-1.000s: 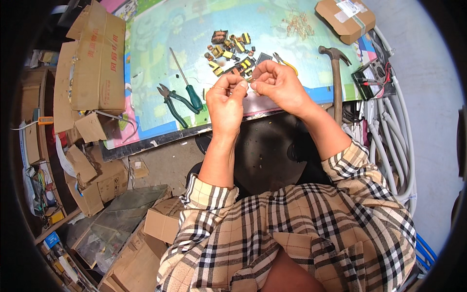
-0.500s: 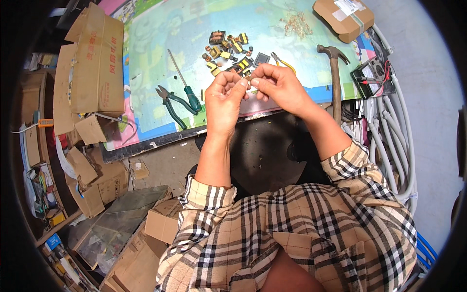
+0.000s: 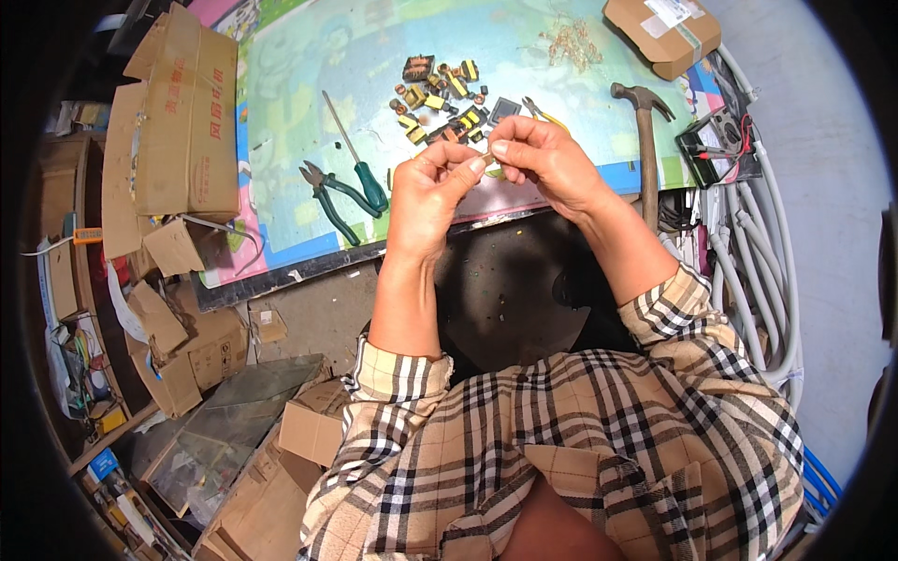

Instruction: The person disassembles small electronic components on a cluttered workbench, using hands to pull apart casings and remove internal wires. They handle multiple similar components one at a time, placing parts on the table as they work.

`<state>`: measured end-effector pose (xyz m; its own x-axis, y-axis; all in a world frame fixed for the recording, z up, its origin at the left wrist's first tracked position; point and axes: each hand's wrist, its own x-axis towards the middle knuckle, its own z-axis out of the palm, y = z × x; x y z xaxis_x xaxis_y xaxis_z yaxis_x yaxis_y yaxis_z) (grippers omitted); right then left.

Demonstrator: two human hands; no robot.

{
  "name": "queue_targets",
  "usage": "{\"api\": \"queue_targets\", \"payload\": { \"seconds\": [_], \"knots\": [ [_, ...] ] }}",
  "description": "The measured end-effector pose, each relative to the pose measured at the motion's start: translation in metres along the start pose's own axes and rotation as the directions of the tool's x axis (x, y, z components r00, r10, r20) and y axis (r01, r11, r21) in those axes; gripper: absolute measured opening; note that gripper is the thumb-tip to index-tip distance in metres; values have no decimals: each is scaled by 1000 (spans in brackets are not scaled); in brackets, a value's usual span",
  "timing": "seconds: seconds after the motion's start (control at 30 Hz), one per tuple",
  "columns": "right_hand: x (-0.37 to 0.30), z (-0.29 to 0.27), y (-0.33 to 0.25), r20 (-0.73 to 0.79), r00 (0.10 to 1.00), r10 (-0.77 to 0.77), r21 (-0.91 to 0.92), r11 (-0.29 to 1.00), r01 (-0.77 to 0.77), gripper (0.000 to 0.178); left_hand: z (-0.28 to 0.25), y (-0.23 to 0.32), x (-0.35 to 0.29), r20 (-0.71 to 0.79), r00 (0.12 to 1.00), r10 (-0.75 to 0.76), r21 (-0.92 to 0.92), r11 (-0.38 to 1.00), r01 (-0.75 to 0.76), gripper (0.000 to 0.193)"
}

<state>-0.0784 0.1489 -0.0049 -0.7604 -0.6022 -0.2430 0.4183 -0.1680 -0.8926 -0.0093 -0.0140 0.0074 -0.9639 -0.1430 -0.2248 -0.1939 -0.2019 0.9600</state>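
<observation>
Both hands meet above the near edge of the table, pinching one small brownish piece [image 3: 488, 159] between their fingertips. My left hand [image 3: 428, 192] holds it from the left between thumb and fingers. My right hand [image 3: 547, 166] grips it from the right, thumb against forefinger. Fingers cover most of the piece, so its kind does not show. Just beyond my fingertips lies a pile of small transformers and coils [image 3: 458, 84], yellow, black and copper-coloured. Beside my right hand, cutters with yellow handles [image 3: 544, 114] lie near a dark square block [image 3: 505, 111].
Left of my hands lie green-handled pliers [image 3: 339, 201] and a screwdriver [image 3: 365, 173]. A hammer [image 3: 644, 140] rests on the right, with a multimeter [image 3: 716, 150] beyond it. Fine copper wire [image 3: 572, 45] lies at the back. Cardboard boxes [image 3: 187, 122] [image 3: 664, 33] stand at both sides.
My hands have shifted slightly right, with the fingertips drawn a little apart and more of the small piece showing between them. The tools and the pile stay where they were.
</observation>
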Motion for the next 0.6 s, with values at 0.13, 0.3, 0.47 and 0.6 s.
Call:
{"api": "queue_targets", "payload": {
  "seconds": [0.13, 0.3, 0.47, 0.6],
  "knots": [
    [-1, 0, -1, 36, 998, -54, -73, 996, 57, 9, -4, 0, 1, -3, 998, -56, 0, 998, 56, 8],
    [-3, 3, -5, 146, 978, -151, -227, 957, 181, 11, -5, 7, -1, -73, 993, -94, -73, 993, 89, 6],
    [-4, 4, -2, 205, 977, -55, 30, 998, 50, 12, -7, 6, -1, -46, 995, -91, -260, 962, 76, 6],
    [1, 6, -3, 230, 973, 14, -16, 1000, -10, 17, -8, 1, -1, -73, 996, -51, -100, 994, 43, 5]
  ]
}}
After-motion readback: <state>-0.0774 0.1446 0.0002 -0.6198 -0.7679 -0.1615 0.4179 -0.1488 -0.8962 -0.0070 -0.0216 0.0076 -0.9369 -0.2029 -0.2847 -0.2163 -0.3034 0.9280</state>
